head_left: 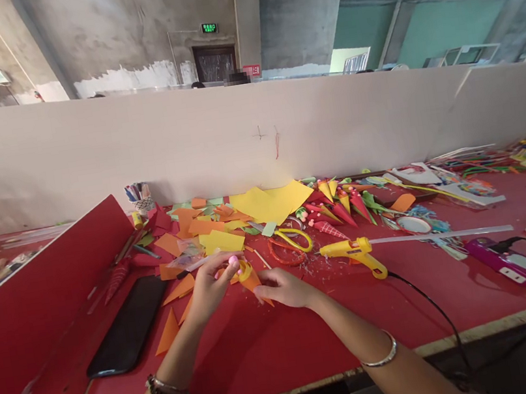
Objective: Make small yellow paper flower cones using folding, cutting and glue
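Note:
Over the red table, my right hand [287,287] pinches the lower part of an orange and yellow paper cone [246,276], its point slanting down and to the right. At the cone's wide upper end, the fingers of my left hand [212,288] close round a small pink ball [234,264]. Whether the ball is fixed to the cone, I cannot tell. Behind my hands lie scissors with yellow and orange handles [301,238]. Right of them rests a yellow glue gun [356,254] with a clear glue stick jutting from its rear.
A black phone [127,326] lies left of my hands, beside a red divider board [48,314]. Paper scraps and yellow sheets [271,203] cover the back, near several small paper cones [343,211]. A purple power strip [506,261] and the glue gun's black cable [430,304] occupy the right.

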Demonstrator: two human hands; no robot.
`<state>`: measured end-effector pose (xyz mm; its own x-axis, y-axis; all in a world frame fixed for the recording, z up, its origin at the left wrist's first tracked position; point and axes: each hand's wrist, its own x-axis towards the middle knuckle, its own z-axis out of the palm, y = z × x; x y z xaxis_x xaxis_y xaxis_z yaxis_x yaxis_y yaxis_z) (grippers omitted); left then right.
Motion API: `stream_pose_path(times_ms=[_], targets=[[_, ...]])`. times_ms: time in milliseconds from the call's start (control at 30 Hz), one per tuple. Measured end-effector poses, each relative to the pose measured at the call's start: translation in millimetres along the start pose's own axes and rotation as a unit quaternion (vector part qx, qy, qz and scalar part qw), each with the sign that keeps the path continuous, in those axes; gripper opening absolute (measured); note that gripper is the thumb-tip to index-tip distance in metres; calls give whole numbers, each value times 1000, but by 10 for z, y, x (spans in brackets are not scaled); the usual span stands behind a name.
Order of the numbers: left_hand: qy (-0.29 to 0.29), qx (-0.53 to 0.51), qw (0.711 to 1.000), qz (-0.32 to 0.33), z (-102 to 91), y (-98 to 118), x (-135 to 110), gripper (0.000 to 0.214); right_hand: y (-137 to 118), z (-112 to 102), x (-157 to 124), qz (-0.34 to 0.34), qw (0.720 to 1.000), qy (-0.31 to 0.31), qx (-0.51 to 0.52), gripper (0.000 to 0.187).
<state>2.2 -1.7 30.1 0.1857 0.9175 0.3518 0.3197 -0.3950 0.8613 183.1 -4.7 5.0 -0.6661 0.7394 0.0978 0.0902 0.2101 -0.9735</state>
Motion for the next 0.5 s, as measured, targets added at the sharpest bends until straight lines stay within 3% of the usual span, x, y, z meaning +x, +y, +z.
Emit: stream_pose_path(times_ms=[500], targets=[[-29,-38,997,-59,13,168,20,43,-11,-11,-5,3,1000,18,19,23]])
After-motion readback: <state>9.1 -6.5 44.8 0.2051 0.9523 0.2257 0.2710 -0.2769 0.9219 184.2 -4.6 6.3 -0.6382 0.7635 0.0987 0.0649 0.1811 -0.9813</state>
